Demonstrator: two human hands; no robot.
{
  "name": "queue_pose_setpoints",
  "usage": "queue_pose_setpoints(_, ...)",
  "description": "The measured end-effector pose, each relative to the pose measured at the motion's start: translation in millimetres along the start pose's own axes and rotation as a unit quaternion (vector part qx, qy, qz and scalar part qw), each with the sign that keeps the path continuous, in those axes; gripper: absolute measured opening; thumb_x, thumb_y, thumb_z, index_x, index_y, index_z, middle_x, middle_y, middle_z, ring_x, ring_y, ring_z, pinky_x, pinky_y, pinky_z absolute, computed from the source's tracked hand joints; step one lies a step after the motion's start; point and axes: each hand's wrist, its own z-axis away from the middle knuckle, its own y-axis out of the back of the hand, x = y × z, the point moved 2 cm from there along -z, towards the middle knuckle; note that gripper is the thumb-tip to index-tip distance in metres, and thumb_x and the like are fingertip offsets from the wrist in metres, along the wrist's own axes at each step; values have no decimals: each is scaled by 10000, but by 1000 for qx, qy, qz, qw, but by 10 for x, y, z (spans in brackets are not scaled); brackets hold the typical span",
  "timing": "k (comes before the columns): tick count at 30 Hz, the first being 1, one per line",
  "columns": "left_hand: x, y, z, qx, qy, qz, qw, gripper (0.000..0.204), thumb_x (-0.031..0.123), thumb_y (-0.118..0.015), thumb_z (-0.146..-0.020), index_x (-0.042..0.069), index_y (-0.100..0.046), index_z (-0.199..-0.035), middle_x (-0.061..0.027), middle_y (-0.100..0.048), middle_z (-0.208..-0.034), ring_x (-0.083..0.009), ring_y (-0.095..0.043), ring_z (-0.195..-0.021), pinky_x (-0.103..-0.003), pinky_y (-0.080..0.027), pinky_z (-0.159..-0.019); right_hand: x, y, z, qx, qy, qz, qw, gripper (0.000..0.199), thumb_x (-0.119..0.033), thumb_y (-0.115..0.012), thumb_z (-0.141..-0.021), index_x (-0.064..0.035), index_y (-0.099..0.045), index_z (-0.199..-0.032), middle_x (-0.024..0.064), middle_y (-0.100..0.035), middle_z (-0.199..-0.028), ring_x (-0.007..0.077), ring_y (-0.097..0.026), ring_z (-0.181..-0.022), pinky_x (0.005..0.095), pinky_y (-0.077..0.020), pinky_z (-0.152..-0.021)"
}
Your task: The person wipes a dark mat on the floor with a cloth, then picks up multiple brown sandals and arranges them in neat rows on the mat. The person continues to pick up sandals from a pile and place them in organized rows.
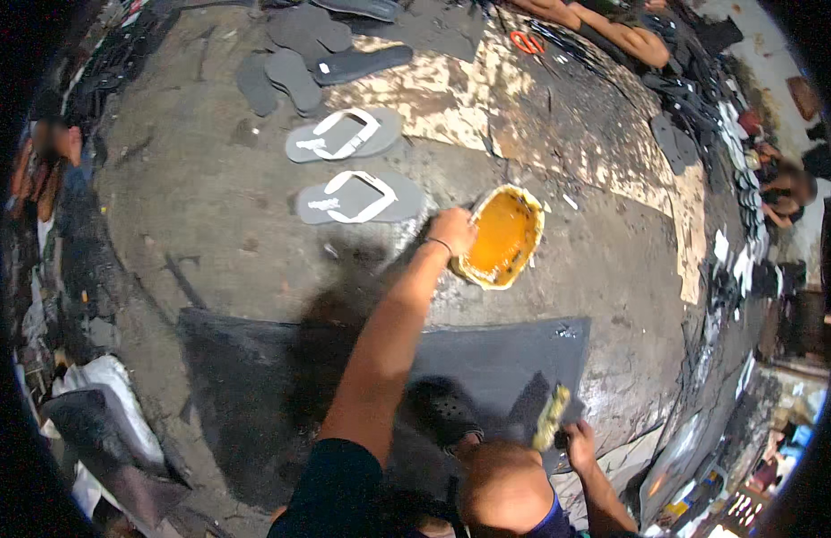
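Nearest, at five o'clock, the right hand [579,441] was closed around a glue-caked brush [550,417] above a dark rubber sheet [496,359]. Up at one o'clock, the left hand [453,229] gripped the rim of a yellow glue bowl [502,238] on the stained concrete floor [200,206], grey flip-flops [357,199] beyond at eleven.

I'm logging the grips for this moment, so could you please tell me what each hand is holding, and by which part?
The left hand grips the rim of the yellow glue-filled bowl; the right hand holds the yellowish brush at its lower end.
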Motion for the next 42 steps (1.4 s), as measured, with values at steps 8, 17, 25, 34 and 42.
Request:
queue_pose_setpoints(8, 223, 873, 1260, -31, 126, 173, 976, 227, 222, -615, -887, 3, -661, -849, -221, -646, -725, -398, -644, -674, -496, -500, -652, 164, 802, 1462, 99, -60, 2, 993, 236, -101, -593, -905, 42, -654, -1082, 115, -688, -970, 189, -632, -905, 307, -503, -797)
queue_pose_setpoints(17, 629, 4526, 3517, 315, 284, 457, 782, 308, 258, -642, -974, -29, -704, -1067, -88, -711, -798, -144, -644, -617, -318, -520, -575, -2990, -285, 1548, 140, 65, 102, 983, 313, -156, -623, -879, 68, -690, -1087, 164, -729, -937, 209, -660, -910, 365, -523, -798)
queue_pose_setpoints(25, -284, 6704, 4226, 626, 181, 232, 722, 290, 274, -649, -978, 13, -657, -1105, -77, -686, -795, -200, -659, -620, -356, -586, -556, -6902, -1217, 1350, 53, 313, -76, 945, 218, -137, -560, -926, 32, -692, -965, 60, -657, -760, 138, -571, -635, 344, -471, -529)
queue_pose_setpoints(34, -1001, 7729, 4161, 644, 491, 307, 501, 307, 278, -753, -869, 0, -624, -845, -93, -653, -748, -236, -636, -599, -412, -573, -501, -8914, -2508, 2096, 161, 326, 381, 850, 289, -248, -649, -813, 35, -687, -849, 255, -704, -826, 394, -713, -827, 459, -556, -730)
queue_pose_setpoints(42, -1629, 8537, 3167, 551, 629, 393, 381, 379, 337, -806, -797, 32, -632, -941, -113, -671, -790, -276, -667, -677, -457, -562, -552, -10174, -3512, 1438, 260, 13, 293, 920, 325, -333, -629, -859, -36, -705, -968, 185, -720, -935, 366, -686, -931, 477, -521, -800)
